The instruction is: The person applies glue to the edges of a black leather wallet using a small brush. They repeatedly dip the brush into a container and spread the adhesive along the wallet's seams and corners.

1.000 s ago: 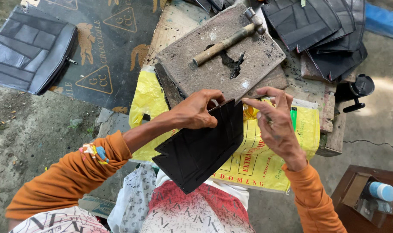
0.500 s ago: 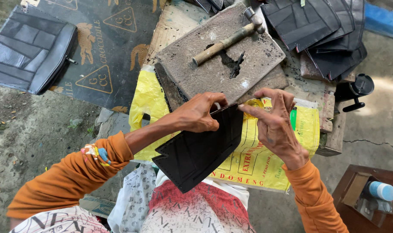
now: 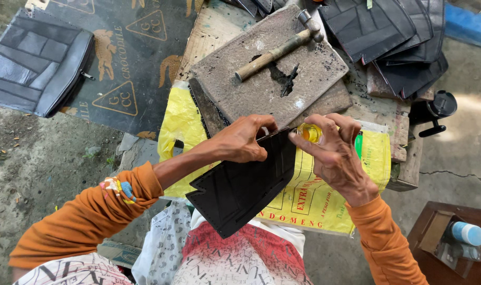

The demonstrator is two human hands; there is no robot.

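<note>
My left hand (image 3: pixel 241 142) pinches the top edge of a black leather piece (image 3: pixel 240 187) that slopes down over my lap. My right hand (image 3: pixel 333 153) grips a small container of yellow glue (image 3: pixel 309 133) at the piece's upper right corner, the index finger stretched toward the edge. Both wrists wear orange sleeves. Beyond my hands lies a flat stone slab (image 3: pixel 314 68) with a wooden-handled hammer (image 3: pixel 274 53) resting on it.
A yellow printed sack (image 3: pixel 325 203) covers the low wooden bench (image 3: pixel 401 153). A stack of black leather pieces (image 3: pixel 393 37) sits at the back right. A grey-black zip bag (image 3: pixel 34 63) lies on a dark mat at the left. A brown side table (image 3: pixel 459 243) holds small bottles.
My right hand has turned so the yellow glue container shows, and its fingers have closed in toward the top edge of the piece. My left hand keeps its hold.
</note>
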